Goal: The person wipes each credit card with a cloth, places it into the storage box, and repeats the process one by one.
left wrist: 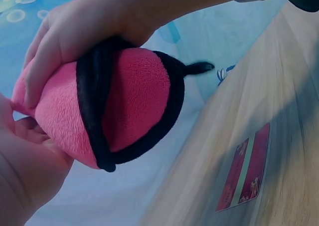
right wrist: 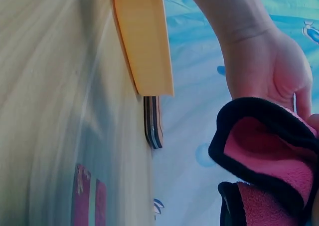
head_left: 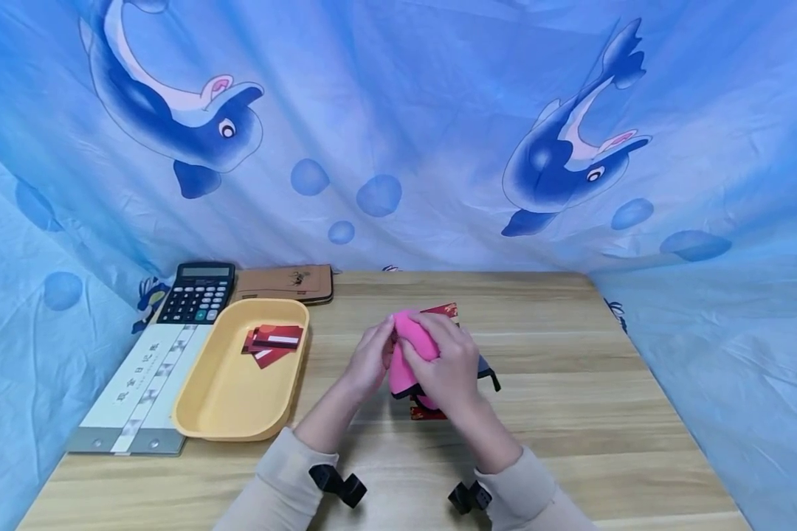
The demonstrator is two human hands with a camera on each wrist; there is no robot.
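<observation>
A pink plush pouch (head_left: pixel 417 339) with black trim is held up in front of me between both hands. My right hand (head_left: pixel 450 361) grips it from the right, thumb across its pink side. From the left, my left hand (head_left: pixel 372 358) holds its narrow end; some of those fingers are hidden behind it. The left wrist view shows the pouch's black-edged mouth (left wrist: pixel 139 101) and a short black loop (left wrist: pixel 199 68). Below the hands, a red card (left wrist: pixel 244 168) with a pale stripe lies flat on the wooden table (left wrist: pixel 294 111).
Left of my hands stands a yellow tray (head_left: pixel 239 413) holding several red cards (head_left: pixel 275 341). Beside it are a calculator (head_left: pixel 199 293) and a grey-white binder (head_left: pixel 136 380). A brown wallet (head_left: pixel 282 284) lies behind the tray. Blue dolphin-print curtain (head_left: pixel 405 133) borders the table.
</observation>
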